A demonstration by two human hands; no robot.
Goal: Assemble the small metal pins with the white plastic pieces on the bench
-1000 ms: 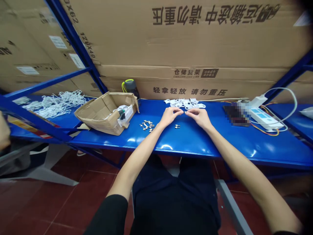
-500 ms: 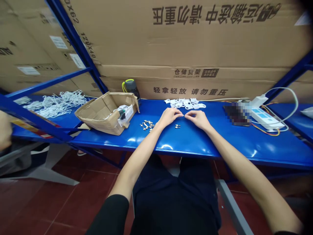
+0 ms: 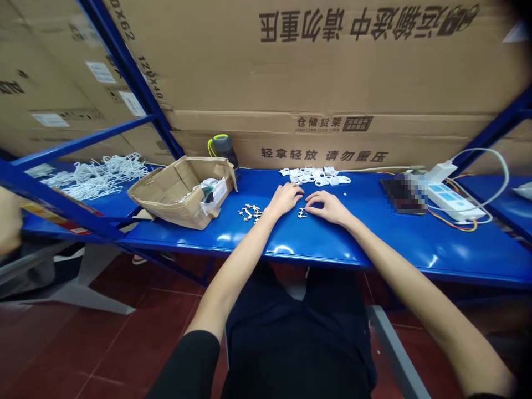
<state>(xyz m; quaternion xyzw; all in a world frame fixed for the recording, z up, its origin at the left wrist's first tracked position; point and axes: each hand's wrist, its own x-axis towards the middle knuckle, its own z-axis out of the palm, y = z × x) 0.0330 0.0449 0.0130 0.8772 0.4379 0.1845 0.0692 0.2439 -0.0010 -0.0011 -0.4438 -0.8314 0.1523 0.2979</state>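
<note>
On the blue shelf top, my left hand (image 3: 286, 198) rests palm down with its fingers loosely bent and apart, and nothing shows in them. My right hand (image 3: 328, 206) is just to its right, thumb and forefinger spread with a gap between. The thumb tip is at the right end of a short row of small brass-coloured screws (image 3: 301, 213), which lie side by side. Left of my left wrist is a loose pile of similar screws (image 3: 250, 211). Beyond both hands lie several white plastic pieces with round holes (image 3: 320, 180).
An open cardboard box (image 3: 166, 194) with packets inside stands at the left, a dark bottle (image 3: 224, 147) behind it. At the right are a blurred dark device (image 3: 403, 194) and a white power strip (image 3: 455, 202) with cables. White wire hooks (image 3: 100, 174) lie far left, near another person's arm (image 3: 8, 221).
My hands, earlier meeting fingertip to fingertip over a tiny piece, have parted. The right came down to the screw row, which looks longer. A small white bit now lies beyond my right hand.
</note>
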